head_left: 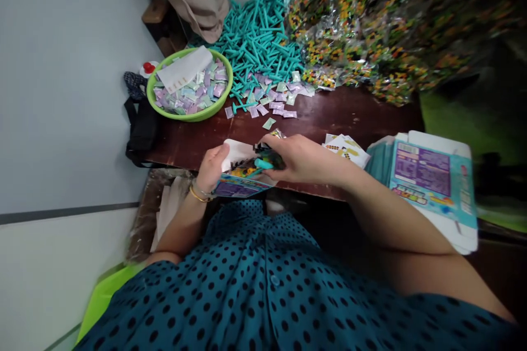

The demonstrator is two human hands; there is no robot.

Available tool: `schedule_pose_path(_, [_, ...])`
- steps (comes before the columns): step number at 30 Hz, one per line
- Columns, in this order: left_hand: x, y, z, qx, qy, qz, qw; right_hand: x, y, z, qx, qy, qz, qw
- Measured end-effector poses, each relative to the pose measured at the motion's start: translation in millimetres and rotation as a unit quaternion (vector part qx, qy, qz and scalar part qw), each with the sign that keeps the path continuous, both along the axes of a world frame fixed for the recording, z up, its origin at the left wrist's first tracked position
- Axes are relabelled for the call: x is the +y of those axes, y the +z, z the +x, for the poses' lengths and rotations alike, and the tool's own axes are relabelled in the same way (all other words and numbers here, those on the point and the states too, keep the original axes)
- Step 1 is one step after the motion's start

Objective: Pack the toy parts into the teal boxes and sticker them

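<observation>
My left hand is closed on the left side of a printed cardboard box, which is tilted open above the table's front edge. Its white flap stands up under my thumb. At the box's mouth my right hand is closed round a clear plastic bag of coloured pieces, mostly hidden by the fingers. A small teal plastic hammer shows in the opening, beside orange, yellow and black pieces. Whether my right fingers touch the hammer too I cannot tell.
A green basin of small sachets stands at the back left. Behind lie a heap of teal hammers, loose sachets and a big pile of bagged pieces. Printed cards and flattened boxes lie to the right.
</observation>
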State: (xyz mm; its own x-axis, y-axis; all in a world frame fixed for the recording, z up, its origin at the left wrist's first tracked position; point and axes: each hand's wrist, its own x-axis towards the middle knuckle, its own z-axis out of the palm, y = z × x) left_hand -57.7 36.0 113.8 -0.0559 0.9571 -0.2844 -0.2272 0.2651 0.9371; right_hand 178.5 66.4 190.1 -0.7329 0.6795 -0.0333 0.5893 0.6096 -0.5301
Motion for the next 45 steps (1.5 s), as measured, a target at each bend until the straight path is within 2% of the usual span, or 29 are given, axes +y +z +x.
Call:
schedule_pose_path(2, [-5,-9.1,13,-0.020,-0.046,-0.013,0.999,1,-0.1,4,-0.057,-0.022,-0.003,0.998])
schedule_pose_path(4, [-13,-20.3,24,-0.048,-0.072,-0.042,0.995,3,-3.3,10,-0.094,-0.017,-0.027,0.995])
schedule_pose_path(8, [-26,-37.4,36,-0.089,-0.054,-0.085,0.991,5,-13.8,18,-0.148,-0.019,-0.043,0.988])
schedule_pose_path(11, [-28,-42.0,43,-0.075,-0.064,-0.086,0.991,-2,-19.8,5,-0.172,0.029,-0.041,0.984])
schedule_pose_path(15, [-24,-42.9,48,-0.035,-0.058,-0.049,0.997,-7,-23.5,-14,-0.116,0.102,-0.066,0.986])
schedule_pose_path(18, [-22,-42.1,45,-0.042,-0.013,-0.056,0.997,-7,-28.5,-15,-0.048,0.108,-0.064,0.991])
schedule_pose_path(21, [-22,-42.2,40,-0.041,0.003,-0.073,0.997,-6,-31.1,-11,0.012,0.114,-0.073,0.991])
schedule_pose_path(27, [-20,-45.5,33,-0.001,-0.010,-0.071,0.997,0,-21.8,-4,0.080,0.047,-0.071,0.993])
schedule_pose_path(30, [-20,-47.4,30,-0.023,0.013,-0.077,0.997,-6,-34.1,0,0.066,0.045,-0.106,0.991])
schedule_pose_path(33, [-20,-49.4,31,-0.070,-0.010,-0.080,0.994,-17,-50.5,7,0.048,0.014,-0.124,0.991])
schedule_pose_path(36, [-19,-51.9,34,-0.086,-0.035,-0.074,0.993,-31,-60.3,8,-0.007,-0.078,-0.037,0.996])
schedule_pose_path(38, [-17,-54.1,35,-0.064,-0.028,-0.069,0.995,-45,-66.2,3,-0.030,-0.107,0.004,0.994])
schedule_pose_path(41, [-16,-57.7,34,-0.029,-0.011,-0.072,0.997,-66,-77.5,-8,0.011,-0.081,-0.014,0.997])
schedule_pose_path(45, [-20,-59.1,34,-0.011,-0.010,-0.051,0.999,-81,-85.2,-16,0.072,-0.128,-0.033,0.989])
